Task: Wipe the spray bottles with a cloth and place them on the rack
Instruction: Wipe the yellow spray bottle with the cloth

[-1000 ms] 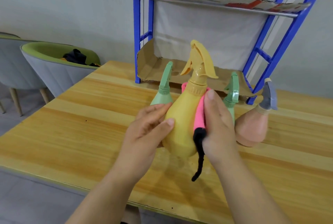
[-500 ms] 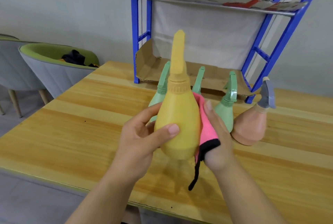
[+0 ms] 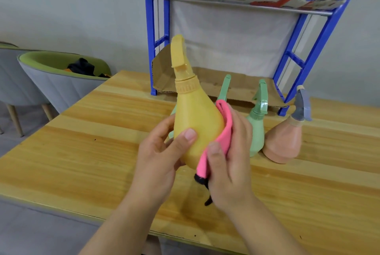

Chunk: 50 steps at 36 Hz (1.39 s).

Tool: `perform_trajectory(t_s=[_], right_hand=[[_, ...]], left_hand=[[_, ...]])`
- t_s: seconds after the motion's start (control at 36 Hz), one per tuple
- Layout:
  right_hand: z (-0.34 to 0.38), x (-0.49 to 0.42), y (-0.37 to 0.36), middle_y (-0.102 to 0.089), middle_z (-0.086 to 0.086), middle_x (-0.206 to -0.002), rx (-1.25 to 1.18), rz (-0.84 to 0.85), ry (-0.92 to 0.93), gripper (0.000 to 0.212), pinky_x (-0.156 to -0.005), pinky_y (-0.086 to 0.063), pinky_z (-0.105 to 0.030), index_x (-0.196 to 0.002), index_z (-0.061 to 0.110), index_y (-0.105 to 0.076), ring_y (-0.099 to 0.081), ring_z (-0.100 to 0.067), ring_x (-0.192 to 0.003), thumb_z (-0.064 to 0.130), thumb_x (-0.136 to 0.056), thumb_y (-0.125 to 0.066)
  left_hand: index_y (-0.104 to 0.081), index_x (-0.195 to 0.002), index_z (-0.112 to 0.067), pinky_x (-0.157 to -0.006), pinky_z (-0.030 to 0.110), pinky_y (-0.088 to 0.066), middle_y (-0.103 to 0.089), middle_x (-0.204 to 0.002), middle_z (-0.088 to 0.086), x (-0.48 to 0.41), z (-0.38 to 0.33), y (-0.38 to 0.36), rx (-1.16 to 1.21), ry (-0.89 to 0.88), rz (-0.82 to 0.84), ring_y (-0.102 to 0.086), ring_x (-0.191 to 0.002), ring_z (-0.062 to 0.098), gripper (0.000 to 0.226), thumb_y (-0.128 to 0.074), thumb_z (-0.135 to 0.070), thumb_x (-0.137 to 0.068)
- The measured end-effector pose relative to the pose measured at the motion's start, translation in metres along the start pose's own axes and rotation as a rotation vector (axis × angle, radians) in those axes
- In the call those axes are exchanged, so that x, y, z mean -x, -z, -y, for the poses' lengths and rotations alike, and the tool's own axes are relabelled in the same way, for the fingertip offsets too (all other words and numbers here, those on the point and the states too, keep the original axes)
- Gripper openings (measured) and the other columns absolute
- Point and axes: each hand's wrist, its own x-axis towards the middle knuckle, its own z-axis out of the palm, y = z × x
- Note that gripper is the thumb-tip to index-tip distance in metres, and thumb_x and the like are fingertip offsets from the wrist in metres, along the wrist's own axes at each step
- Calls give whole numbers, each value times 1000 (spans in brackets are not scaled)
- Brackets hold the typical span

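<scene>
- In front of the rack point(image 3: 151, 39), over open table point(image 3: 82, 152): one yellow bottle point(image 3: 195, 123), left hand point(image 3: 160, 158) gripping
- Right hand point(image 3: 230, 164) pinches one pink cloth point(image 3: 218, 137) against it
- Nearer the rack: two green bottles point(image 3: 256, 131), one peach bottle point(image 3: 283, 141)

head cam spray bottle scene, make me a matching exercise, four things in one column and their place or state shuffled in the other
Things:
1. yellow spray bottle
2. pink cloth
3. peach spray bottle
4. blue rack

Place or state:
A. on the table, rightmost bottle
B. gripped by the left hand, off the table
C. shelves lined with cardboard
D. pressed by the right hand against a bottle

Pairs: 1-B, 2-D, 3-A, 4-C
</scene>
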Motion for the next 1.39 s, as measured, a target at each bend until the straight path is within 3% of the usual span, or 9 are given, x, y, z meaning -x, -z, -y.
perform_trajectory(t_s=[0.17, 0.33, 0.44, 0.53, 0.75, 0.94, 1.08, 1.19, 1.39], right_hand=[[3, -13, 13, -66, 3, -112, -673, 68, -359, 41, -88, -51, -32, -112, 35, -65, -62, -18, -108, 61, -81, -58], [5, -5, 6, -63, -6, -114, -387, -109, -313, 52, -99, -44, -53, -124, 21, -56, -58, -25, -112, 57, -90, -40], [4, -5, 5, -56, -5, -121, -94, -115, -137, 49, -103, -40, -35, -129, 16, -51, -51, -17, -118, 48, -96, -34], [5, -8, 8, -53, 0, -123, -5, -88, -77, 47, -101, -35, -17, -131, 14, -49, -47, -10, -120, 39, -96, -32], [10, -27, 24, -73, 6, -91, -760, 85, -534, 23, -92, -50, -39, -84, 34, -75, -68, -12, -92, 50, -80, -59], [11, -19, 13, -72, 5, -99, -623, -139, -472, 35, -88, -53, -28, -105, 21, -66, -66, -12, -101, 42, -92, -42], [8, -12, 3, -61, -1, -116, -235, -178, -302, 47, -100, -42, -50, -122, 24, -58, -55, -20, -115, 52, -93, -33], [10, -13, 4, -55, 12, -113, -146, -103, -200, 38, -101, -41, -39, -121, 33, -53, -52, -14, -115, 47, -94, -30], [8, -28, 16, -70, 2, -103, -584, 123, -559, 31, -89, -54, -36, -90, 37, -72, -67, -13, -98, 52, -86, -45]], left_hand=[[-61, -115, -21, -64, 27, -56, -72, -106, 1, -3, 3, 0, -60, 4, -1, -70, -93, 18, 86, -89, -53, -40], [-61, -110, -26, -66, 23, -56, -73, -97, -11, -4, 0, -1, -254, 30, 81, -70, -87, 6, 33, -64, -39, -79], [-61, -118, -43, -85, 43, -55, -67, -117, 3, -5, 1, 0, -431, 10, 135, -65, -106, 25, 66, -71, -70, -59], [-60, -124, -27, -77, 33, -57, -71, -109, -2, -5, 2, -1, -367, -11, 95, -69, -96, 20, 85, -79, -64, -50], [-62, -108, -19, -66, 23, -55, -73, -99, -2, -6, 0, 0, -143, -26, 37, -71, -88, 14, 84, -88, -56, -38], [-60, -120, -46, -104, 42, -43, -62, -122, -10, -8, 6, -5, -477, -50, 35, -54, -121, 12, 49, -49, -67, -77], [-56, -120, -29, -81, 27, -53, -69, -107, -8, -5, 10, -12, -331, -65, -46, -65, -100, 7, 55, -64, -52, -70], [-59, -104, -30, -70, 20, -53, -72, -97, -10, -4, 9, -12, -303, -140, -92, -68, -89, 7, 48, -68, -49, -61], [-76, -95, -30, -70, 22, -55, -73, -104, 1, -6, 2, -1, -180, -90, -36, -71, -91, 13, 39, -83, -42, -58]])
